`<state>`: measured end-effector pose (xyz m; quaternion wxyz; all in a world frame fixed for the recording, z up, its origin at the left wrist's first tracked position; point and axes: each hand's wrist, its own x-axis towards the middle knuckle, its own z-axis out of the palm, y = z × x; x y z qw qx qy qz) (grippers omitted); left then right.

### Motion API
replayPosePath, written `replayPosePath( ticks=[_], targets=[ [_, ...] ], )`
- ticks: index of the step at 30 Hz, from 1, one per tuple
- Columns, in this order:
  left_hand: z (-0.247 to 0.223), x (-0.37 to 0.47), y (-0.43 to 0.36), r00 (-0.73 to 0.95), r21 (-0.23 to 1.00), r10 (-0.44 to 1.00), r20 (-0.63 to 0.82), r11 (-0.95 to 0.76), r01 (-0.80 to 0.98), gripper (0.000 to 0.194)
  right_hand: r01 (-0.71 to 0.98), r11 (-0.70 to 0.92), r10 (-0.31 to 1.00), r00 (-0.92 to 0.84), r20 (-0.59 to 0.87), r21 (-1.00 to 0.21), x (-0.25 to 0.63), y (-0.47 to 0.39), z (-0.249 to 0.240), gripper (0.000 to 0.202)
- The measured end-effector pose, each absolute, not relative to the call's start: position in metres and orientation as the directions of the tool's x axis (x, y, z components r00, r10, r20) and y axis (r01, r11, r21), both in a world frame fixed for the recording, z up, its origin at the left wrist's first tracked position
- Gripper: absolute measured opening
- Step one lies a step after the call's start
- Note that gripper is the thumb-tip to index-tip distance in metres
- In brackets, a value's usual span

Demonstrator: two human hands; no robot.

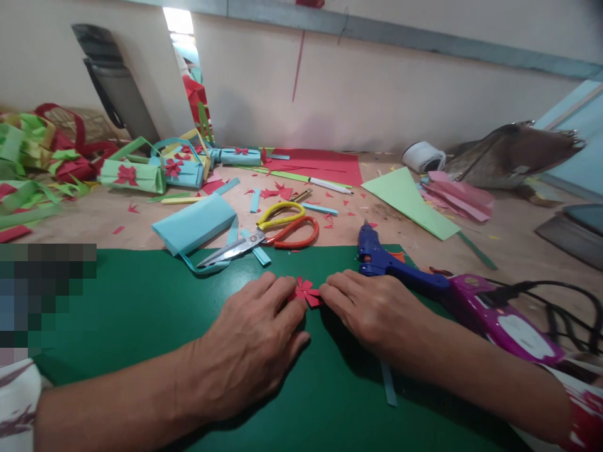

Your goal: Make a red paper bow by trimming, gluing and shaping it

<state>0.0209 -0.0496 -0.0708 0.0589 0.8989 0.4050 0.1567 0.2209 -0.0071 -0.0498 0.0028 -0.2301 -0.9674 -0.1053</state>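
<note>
Pale wall (367, 100) backs the green mat (146, 307). Over it, left hand (249, 339) and right hand (372, 307) pinch nearly closed; across its far edge, scissors (257, 238). Mid-mat, both grip a red paper flower (307, 294), apparently shaping petals; further adjustment calls for light fingertips.

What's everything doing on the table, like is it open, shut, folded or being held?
Red paper flower, held between both hands
Left hand, pinching the flower
Right hand, pinching the flower
Scissors, shut
Blue glue gun, lying down
Large blue paper piece, folded, no bow showing
Green bag, bow on
</note>
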Motion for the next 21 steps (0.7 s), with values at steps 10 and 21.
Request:
replayPosePath(
  ticks=[10,21],
  targets=[
    [-0.0672,0.0248,-0.0461,0.699,0.255,0.692,0.178,-0.719,0.647,0.035,0.432,0.891,0.394,-0.888,0.236,0.141,0.2170,-0.0065,-0.0503,0.022],
    [-0.0677,0.0196,-0.0499,0.680,0.252,0.686,0.258,-0.727,0.639,0.045,0.650,0.464,0.833,-0.551,0.047,-0.602,0.2185,0.0015,-0.0438,0.010]
  ],
)
